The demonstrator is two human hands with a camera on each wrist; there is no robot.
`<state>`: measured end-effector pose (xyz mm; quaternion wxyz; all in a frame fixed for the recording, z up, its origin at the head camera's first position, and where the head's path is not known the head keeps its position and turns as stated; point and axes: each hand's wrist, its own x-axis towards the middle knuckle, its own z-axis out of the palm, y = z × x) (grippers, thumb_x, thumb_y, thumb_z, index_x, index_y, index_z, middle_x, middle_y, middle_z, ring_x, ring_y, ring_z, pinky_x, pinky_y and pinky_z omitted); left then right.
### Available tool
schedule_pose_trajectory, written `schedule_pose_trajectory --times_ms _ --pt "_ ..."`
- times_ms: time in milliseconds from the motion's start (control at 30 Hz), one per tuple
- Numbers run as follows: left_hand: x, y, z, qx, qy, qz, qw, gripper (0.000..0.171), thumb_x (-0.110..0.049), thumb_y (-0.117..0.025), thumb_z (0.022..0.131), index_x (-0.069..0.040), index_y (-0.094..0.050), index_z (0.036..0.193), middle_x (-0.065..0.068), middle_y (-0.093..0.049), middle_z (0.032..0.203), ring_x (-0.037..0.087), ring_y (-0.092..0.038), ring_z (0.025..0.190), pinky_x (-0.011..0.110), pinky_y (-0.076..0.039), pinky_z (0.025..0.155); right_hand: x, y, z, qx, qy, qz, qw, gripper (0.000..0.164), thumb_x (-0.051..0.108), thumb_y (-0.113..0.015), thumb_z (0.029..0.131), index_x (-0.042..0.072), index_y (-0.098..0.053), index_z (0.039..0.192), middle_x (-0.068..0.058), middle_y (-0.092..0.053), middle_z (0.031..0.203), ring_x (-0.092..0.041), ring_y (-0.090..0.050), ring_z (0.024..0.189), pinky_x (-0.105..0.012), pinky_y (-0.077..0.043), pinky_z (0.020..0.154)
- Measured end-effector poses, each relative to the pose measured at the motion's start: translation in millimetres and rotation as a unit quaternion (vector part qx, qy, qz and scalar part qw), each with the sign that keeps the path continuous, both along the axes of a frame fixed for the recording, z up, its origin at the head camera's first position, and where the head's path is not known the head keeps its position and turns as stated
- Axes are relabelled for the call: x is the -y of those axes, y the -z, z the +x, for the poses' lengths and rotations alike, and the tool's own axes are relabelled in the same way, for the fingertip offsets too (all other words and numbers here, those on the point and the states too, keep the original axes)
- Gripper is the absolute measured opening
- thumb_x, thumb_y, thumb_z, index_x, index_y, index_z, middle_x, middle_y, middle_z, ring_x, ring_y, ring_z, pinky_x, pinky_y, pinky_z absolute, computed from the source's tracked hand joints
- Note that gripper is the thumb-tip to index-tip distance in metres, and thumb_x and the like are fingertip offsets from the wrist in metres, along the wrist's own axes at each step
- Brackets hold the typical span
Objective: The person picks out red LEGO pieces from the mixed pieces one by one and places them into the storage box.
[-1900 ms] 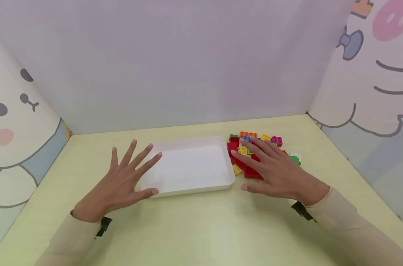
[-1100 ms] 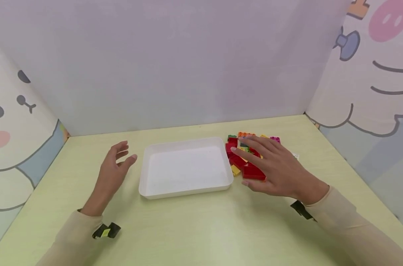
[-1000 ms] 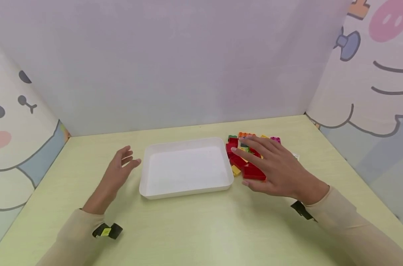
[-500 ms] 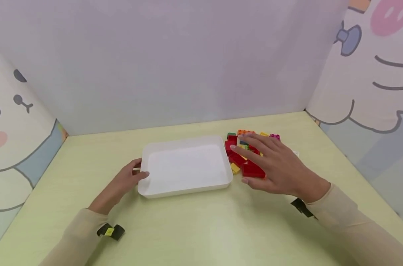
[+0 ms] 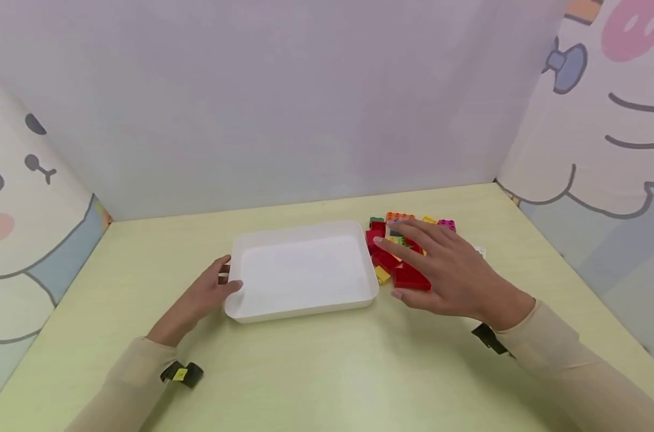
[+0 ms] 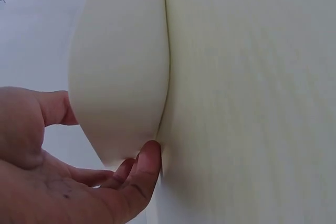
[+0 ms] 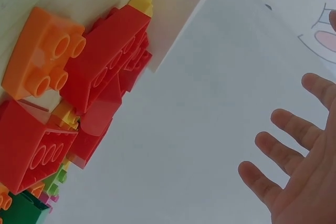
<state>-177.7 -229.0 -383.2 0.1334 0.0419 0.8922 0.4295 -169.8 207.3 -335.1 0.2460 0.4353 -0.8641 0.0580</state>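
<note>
A white shallow tray (image 5: 305, 270) lies on the table with nothing in it. My left hand (image 5: 200, 295) grips its left end, the thumb over the rim on the inner side. In the left wrist view, the fingers (image 6: 149, 163) curl against the tray's outer wall (image 6: 123, 72), low by the table. My right hand (image 5: 448, 270) hovers with spread fingers over a pile of toy building bricks and holds nothing. Among these are a red brick (image 5: 410, 278), a yellow brick (image 5: 381, 275) and an orange brick (image 7: 44, 53). The hand hides part of the pile.
The pile borders the tray's right end, with a magenta brick (image 5: 447, 225) at its far right. Pale cloth walls (image 5: 305, 108) with cartoon animals enclose the table (image 5: 327, 372) at the back and sides. Black straps (image 5: 182, 374) circle both wrists.
My left hand turned from spread fingers to a grip, moved right and took hold of the tray's left end. The right hand stays nearly still over the bricks.
</note>
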Motion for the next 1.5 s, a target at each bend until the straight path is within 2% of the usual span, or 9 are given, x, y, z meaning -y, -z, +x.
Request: schedule_pose_trajectory --times_ms 200,367,533,833,1033,1133,1267,1400,1500 --pt "-4.0 -4.9 -12.4 -0.002 0.004 -0.028 0.9996 0.069 -0.028 -0.051 0.095 0.002 -0.013 0.145 0.024 -0.031 0.139 0.038 -0.033 0.125 0.049 -0.034 0.098 -4.2 -1.0 -2.8 0.002 0.042 -0.005 0.999 0.075 0.059 -0.055 0.080 0.025 -0.034 0.144 -0.008 -0.036 0.143 -0.028 -0.031 0.129 -0.050 -0.032 0.097" --pt "0.1 -1.2 -11.5 0.000 0.009 -0.042 0.9991 0.060 -0.022 -0.051 0.095 0.001 -0.023 0.143 0.022 -0.037 0.137 0.036 -0.038 0.121 0.046 -0.038 0.095 -7.9 1.2 -4.1 0.058 0.098 0.016 0.993 0.070 0.057 -0.059 0.081 0.027 -0.040 0.140 -0.005 -0.046 0.133 -0.025 -0.042 0.119 -0.049 -0.036 0.096" --pt "3.4 -0.9 -8.6 -0.020 0.019 -0.044 0.9987 0.057 -0.016 -0.050 0.094 0.003 -0.025 0.142 0.024 -0.039 0.135 0.037 -0.041 0.119 0.045 -0.040 0.093 -9.0 3.6 -3.1 0.122 0.143 0.070 0.980 0.073 0.057 -0.063 0.079 0.028 -0.039 0.141 -0.006 -0.046 0.133 -0.028 -0.044 0.117 -0.051 -0.041 0.091" --pt "3.8 -3.8 -9.6 -0.020 0.030 -0.042 0.9985 0.057 -0.016 -0.050 0.094 0.003 -0.025 0.142 0.024 -0.038 0.135 0.037 -0.041 0.119 0.045 -0.040 0.092 -15.9 -3.3 -4.9 0.175 0.178 0.099 0.963 0.067 0.051 -0.071 0.074 0.019 -0.053 0.129 -0.009 -0.053 0.122 -0.028 -0.047 0.112 -0.050 -0.044 0.087" --pt "5.9 -1.8 -7.7 -0.011 0.031 -0.038 0.9987 0.060 -0.017 -0.051 0.095 0.003 -0.022 0.143 0.024 -0.035 0.137 0.038 -0.039 0.121 0.046 -0.039 0.094 -40.8 -16.2 -9.5 0.240 0.224 0.123 0.936 0.061 0.050 -0.071 0.075 0.021 -0.055 0.127 -0.010 -0.054 0.124 -0.032 -0.048 0.112 -0.051 -0.046 0.082" --pt "8.5 -1.1 -7.5 -0.013 0.036 -0.039 0.9985 0.060 -0.018 -0.051 0.095 0.002 -0.022 0.143 0.023 -0.036 0.137 0.038 -0.039 0.121 0.046 -0.039 0.094 -54.5 -21.7 -7.8 0.284 0.231 0.123 0.922 0.057 0.045 -0.072 0.074 0.022 -0.057 0.125 -0.010 -0.054 0.122 -0.031 -0.049 0.109 -0.051 -0.047 0.081" --pt "11.1 -2.0 -6.6 -0.022 0.045 -0.035 0.9981 0.060 -0.018 -0.051 0.095 0.003 -0.022 0.143 0.024 -0.036 0.136 0.038 -0.040 0.120 0.046 -0.039 0.094 -62.4 -18.5 -7.4 0.321 0.220 0.126 0.913 0.059 0.045 -0.074 0.073 0.022 -0.057 0.124 -0.008 -0.054 0.121 -0.028 -0.048 0.108 -0.049 -0.047 0.081" --pt "13.0 -3.3 -3.3 -0.015 0.042 -0.034 0.9984 0.060 -0.019 -0.051 0.095 0.002 -0.022 0.143 0.025 -0.036 0.137 0.039 -0.039 0.121 0.047 -0.038 0.095 -57.8 -11.7 -10.1 0.335 0.218 0.137 0.906 0.060 0.049 -0.073 0.072 0.019 -0.058 0.122 -0.009 -0.055 0.121 -0.029 -0.048 0.108 -0.049 -0.047 0.081" --pt "14.5 -3.7 -2.0 -0.010 0.039 -0.035 0.9986 0.061 -0.020 -0.051 0.095 0.003 -0.021 0.143 0.025 -0.035 0.137 0.039 -0.038 0.121 0.048 -0.038 0.095 -52.8 -8.1 -12.5 0.320 0.230 0.143 0.908 0.060 0.048 -0.073 0.073 0.015 -0.058 0.121 -0.011 -0.056 0.119 -0.030 -0.049 0.107 -0.050 -0.047 0.080"
